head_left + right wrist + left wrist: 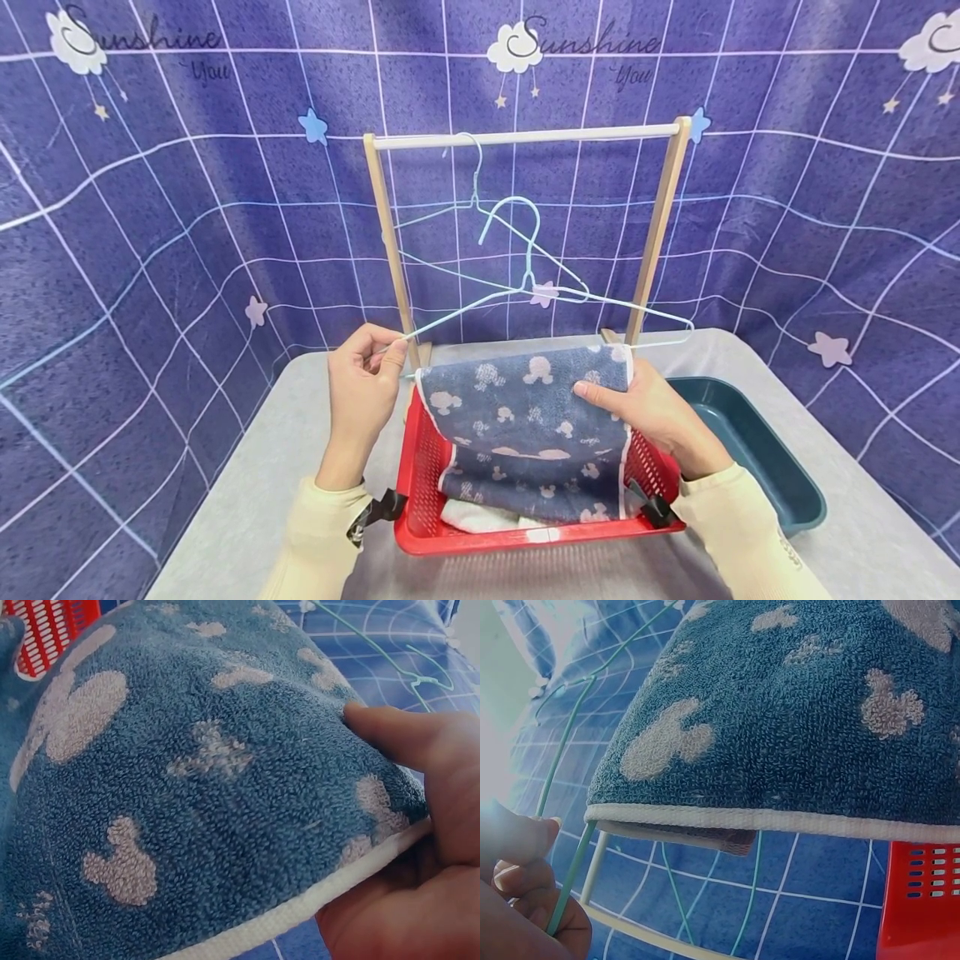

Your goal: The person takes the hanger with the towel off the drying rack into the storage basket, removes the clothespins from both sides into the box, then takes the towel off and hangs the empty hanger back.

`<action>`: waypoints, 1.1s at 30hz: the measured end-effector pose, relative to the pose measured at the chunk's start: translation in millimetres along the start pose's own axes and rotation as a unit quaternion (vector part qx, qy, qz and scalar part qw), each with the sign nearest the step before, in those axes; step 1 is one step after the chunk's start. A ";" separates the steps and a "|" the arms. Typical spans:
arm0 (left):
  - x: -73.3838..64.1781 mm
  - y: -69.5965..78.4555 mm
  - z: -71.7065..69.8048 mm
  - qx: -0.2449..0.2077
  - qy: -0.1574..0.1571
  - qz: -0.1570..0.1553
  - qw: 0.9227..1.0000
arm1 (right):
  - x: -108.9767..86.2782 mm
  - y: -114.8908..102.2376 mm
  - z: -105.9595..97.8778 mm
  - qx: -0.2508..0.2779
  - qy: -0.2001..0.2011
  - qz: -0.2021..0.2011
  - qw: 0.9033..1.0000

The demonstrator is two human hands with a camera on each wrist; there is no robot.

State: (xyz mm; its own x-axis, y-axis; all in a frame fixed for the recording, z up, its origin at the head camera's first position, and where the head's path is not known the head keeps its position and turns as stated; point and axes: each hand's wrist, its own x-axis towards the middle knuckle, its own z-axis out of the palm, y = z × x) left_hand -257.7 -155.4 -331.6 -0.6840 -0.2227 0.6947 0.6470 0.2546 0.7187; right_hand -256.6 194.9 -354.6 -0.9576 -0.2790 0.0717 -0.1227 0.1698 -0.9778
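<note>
A light green wire hanger [465, 310] is pinched at its left corner by my left hand [365, 375]. Over its lower bar hangs a blue towel [517, 408] with pale mouse-head shapes and a white edge. My right hand [663, 408] grips the towel's upper right edge, thumb in front and the other fingers behind it. In the left wrist view, the towel [765, 727] folds over the bar beside my left fingers. The right wrist view shows the towel [202, 787] held at its white border. Its lower end hangs down into a red basket [420, 467].
A wooden rack with a white rail [525, 137] stands behind, with another wire hanger [476, 179] hooked on it. White cloth [480, 517] lies in the basket. To the right sits a dark teal tray [757, 450] on the grey table [247, 500].
</note>
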 end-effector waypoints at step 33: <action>-1.1 -0.3 1.0 0.006 -0.008 0.005 1.000 | 2.7 4.5 3.6 0.077 0.019 -0.029 0.996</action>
State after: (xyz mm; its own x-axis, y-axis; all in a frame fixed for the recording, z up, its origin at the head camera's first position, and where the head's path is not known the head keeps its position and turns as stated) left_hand -257.5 -154.4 -332.7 -0.6829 -0.2047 0.7012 0.6500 0.2678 0.7112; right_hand -258.8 191.5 -359.5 -0.9593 -0.2485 0.1340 -0.1402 0.0073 -0.9901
